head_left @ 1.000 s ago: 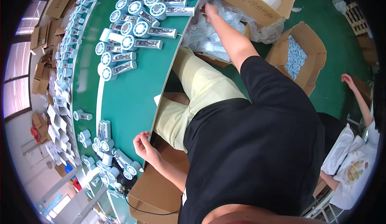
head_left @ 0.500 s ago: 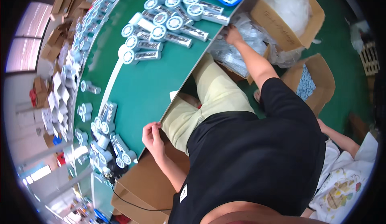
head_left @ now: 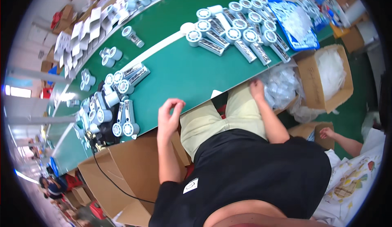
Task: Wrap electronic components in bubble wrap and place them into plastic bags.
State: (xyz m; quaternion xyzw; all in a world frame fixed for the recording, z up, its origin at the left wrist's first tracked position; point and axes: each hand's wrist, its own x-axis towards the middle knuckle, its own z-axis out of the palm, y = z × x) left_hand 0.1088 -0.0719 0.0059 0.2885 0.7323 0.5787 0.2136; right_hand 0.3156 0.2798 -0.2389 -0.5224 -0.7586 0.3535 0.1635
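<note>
My left hand hovers at the near edge of the green table, its fingers curled in toward the thumb; I see nothing in it. My right hand is closed over my right thigh, beside clear plastic bags in a carton. Whatever its curled fingers may hold is hidden. Pale-blue devices with round vented heads and straight handles lie in a large group at the right of the table. More such devices are heaped at the left, apart from my left hand.
A blue tray of small pale parts sits at the table's right end. Cartons stand at the right, one with white bags. An open carton with a black cable is below left. Another person's hand shows at right.
My view has turned to the right. My right hand has drawn back from the clear plastic bags toward my lap. My left hand has lifted a little over the table edge, still curled.
</note>
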